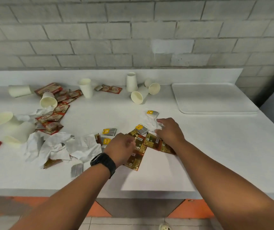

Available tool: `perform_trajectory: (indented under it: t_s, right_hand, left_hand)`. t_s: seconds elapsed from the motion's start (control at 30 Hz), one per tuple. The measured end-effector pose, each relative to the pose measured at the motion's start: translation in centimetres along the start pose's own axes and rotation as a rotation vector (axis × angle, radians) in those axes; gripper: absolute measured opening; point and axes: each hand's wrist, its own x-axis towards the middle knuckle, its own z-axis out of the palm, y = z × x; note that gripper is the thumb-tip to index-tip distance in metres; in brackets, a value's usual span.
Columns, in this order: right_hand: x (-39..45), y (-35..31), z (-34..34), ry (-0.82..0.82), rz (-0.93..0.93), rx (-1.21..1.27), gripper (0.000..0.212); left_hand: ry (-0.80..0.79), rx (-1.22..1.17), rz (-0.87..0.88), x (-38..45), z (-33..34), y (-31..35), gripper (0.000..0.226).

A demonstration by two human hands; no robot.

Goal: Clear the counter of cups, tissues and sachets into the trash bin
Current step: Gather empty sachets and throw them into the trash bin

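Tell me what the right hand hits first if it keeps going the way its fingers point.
The right hand points up and left, fingers on a crumpled tissue. Straight on, it would first push that tissue, then likely the yellow-tagged tea bag beyond; depth is uncertain.

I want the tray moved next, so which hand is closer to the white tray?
Right. The right hand rests on a tissue, nearer the white tray; the left hand sits farther away over the gold sachets.

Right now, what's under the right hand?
Under the right hand: crumpled white tissue at the fingertips, gold-brown sachets beneath the palm. Whatever lies directly below the palm is covered.
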Motion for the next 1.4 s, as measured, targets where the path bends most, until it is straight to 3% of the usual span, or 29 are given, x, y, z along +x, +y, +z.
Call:
perform_trajectory:
  t_s: [0.07, 0.13, 0.27, 0.33, 0.47, 0.63, 0.73, 0.9, 1.03, 1.13, 1.27, 1.4]
  right_hand:
    - [1.1, 0.2, 0.3, -0.057, -0.020, -0.158, 0.056]
    - [2.1, 0.5, 0.8, -0.048, -0.064, -0.299, 0.048]
    - [4.0, 1.1, 1.0, 0.006, -0.157, -0.335, 0.030]
    - [4.8, 1.0, 0.7, -0.008, -0.106, -0.140, 0.024]
    - [5.1, -0.1, -0.9, -0.010, -0.062, 0.296, 0.014]
    - [6.1, -1.5, -3.5, 0.050, 0.029, 0.737, 0.028]
    - [7.8, -1.3, -4.2, -0.024, 0.167, 0.961, 0.020]
    - [10.6, 0.0, -1.6, -0.109, 0.162, 0.681, 0.031]
    - [11.2, -0.6, 0.6, -0.112, 0.031, -0.014, 0.033]
    - [11.0, -1.5, 1.1, -0.065, -0.050, -0.268, 0.028]
    - [11.0, -1.1, 1.7, -0.012, -0.015, -0.134, 0.015]
    - [9.8, -0.4, 1.3, 0.003, 0.123, 0.253, 0.035]
  left_hand:
    - [0.020, 0.014, -0.010, 0.7, -0.2, 0.1, 0.025]
    - [0.058, 0.036, -0.015, 1.6, -0.4, -0.1, 0.025]
    - [0.178, 0.182, -0.070, 3.6, -0.3, -1.9, 0.036]
    - [0.205, 0.269, -0.161, 4.6, -0.6, -2.8, 0.042]
    - [0.088, 0.412, -0.304, 6.4, -1.9, -3.4, 0.048]
    - [-0.063, 0.527, -0.234, 7.3, -2.7, -4.3, 0.023]
    - [-0.063, 0.521, -0.235, 7.9, -3.1, -4.2, 0.024]
    - [-0.037, 0.380, -0.316, 8.5, -3.4, -4.3, 0.033]
    - [0.037, 0.211, -0.308, 8.2, -3.6, -4.0, 0.026]
    - [0.118, 0.114, -0.261, 7.6, -4.1, -3.5, 0.023]
    - [0.193, -0.027, -0.248, 6.8, -4.7, -3.0, 0.028]
    - [0.219, -0.140, -0.239, 6.2, -4.7, -2.6, 0.025]
